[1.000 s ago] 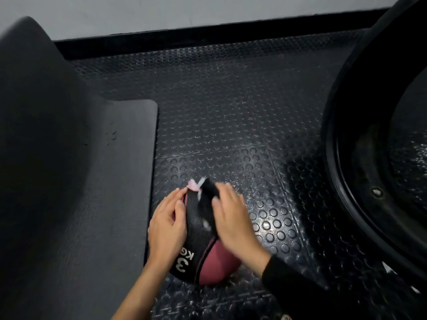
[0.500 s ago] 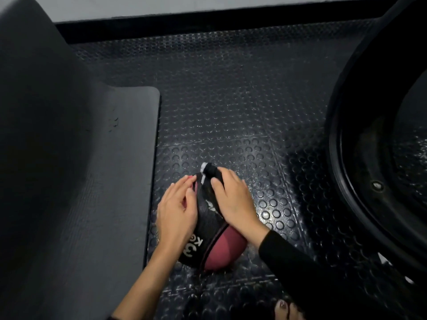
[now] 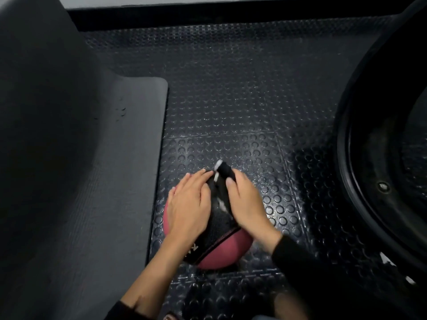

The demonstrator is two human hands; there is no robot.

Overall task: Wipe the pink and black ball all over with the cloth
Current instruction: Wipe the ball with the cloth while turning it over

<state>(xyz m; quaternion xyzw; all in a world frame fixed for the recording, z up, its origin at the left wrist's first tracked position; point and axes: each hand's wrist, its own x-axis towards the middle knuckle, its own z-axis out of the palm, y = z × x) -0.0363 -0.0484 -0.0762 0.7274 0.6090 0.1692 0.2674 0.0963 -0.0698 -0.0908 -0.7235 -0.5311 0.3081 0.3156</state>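
Observation:
The pink and black ball (image 3: 223,251) rests on the studded rubber floor, low in the middle of the head view. A black band with white lettering runs over its top, partly under my left wrist. My left hand (image 3: 189,204) lies flat on the ball's upper left side with its fingers straight. On the upper right side, my right hand (image 3: 247,204) holds the dark cloth (image 3: 223,168) against the ball. The cloth is black with white patches, and its end sticks out past my fingertips at the far side.
A grey mat (image 3: 129,181) borders the ball on the left, with a big dark curved shape (image 3: 34,112) beyond it. A large black ring-shaped object (image 3: 344,158) fills the right side. Studded floor (image 3: 231,100) stretches back to a black skirting.
The ball has turned: its white lettering now sits further under my left wrist and pink shows at its left edge. My left hand has spread wider over the top; the right still holds the cloth.

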